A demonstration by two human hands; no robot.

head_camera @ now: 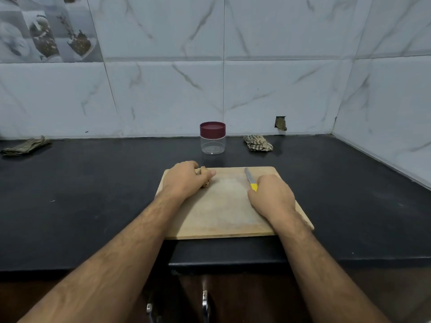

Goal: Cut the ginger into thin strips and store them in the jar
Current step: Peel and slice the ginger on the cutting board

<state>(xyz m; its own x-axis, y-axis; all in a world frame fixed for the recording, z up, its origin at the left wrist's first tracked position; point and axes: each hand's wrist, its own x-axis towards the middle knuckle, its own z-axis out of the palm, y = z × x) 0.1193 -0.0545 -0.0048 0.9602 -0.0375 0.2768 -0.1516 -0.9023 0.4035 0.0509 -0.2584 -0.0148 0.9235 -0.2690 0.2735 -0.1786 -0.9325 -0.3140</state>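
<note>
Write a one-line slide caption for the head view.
Left hand holds ginger on the cutting board; right hand grips the knife; lidded jar waits behind.

Black, matte stone table [349,206] set against a marble-tiled wall. A rectangular pale wooden cutting board [224,206] lies near its front edge. Behind the board, close to the wall, stands a clear plastic jar with a maroon screw lid [212,138]. Right of the jar lies a crumpled checked cloth [258,142]; far left of the jar, a folded olive cloth [26,146].
</note>
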